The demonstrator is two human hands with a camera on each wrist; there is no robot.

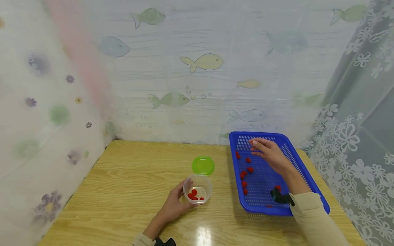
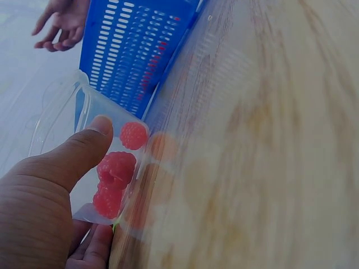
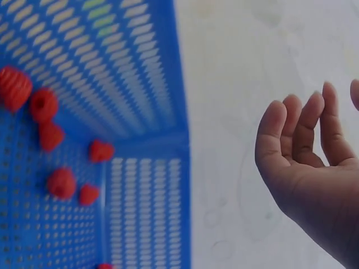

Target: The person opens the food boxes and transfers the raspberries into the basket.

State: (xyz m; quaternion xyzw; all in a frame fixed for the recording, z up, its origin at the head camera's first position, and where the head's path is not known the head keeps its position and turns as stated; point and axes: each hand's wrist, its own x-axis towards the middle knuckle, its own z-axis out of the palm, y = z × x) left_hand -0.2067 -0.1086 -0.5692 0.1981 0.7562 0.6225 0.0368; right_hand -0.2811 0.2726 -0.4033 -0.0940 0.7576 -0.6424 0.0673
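Observation:
A clear plastic cup-like container (image 1: pixel 205 186) stands on the table, its open top facing up. My left hand (image 1: pixel 175 204) holds it around the side, with the thumb (image 2: pixel 84 148) on the near wall. Several red raspberries (image 2: pixel 116 170) lie at the bottom of the container. Above the blue plastic basket (image 1: pixel 233 164) is my right hand (image 1: pixel 271 153), its fingers loosely bent and nothing visible between them. More raspberries (image 3: pixel 60 182) lie scattered on the basket's floor, mostly along its left side.
A green lid (image 1: pixel 203 165) lies flat on the wooden table (image 1: pixel 138 174) just behind the container. Curtains with printed fish (image 1: pixel 201 62) hang along the table's back edge, and lace-patterned fabric (image 1: pixel 363 164) hangs at the right.

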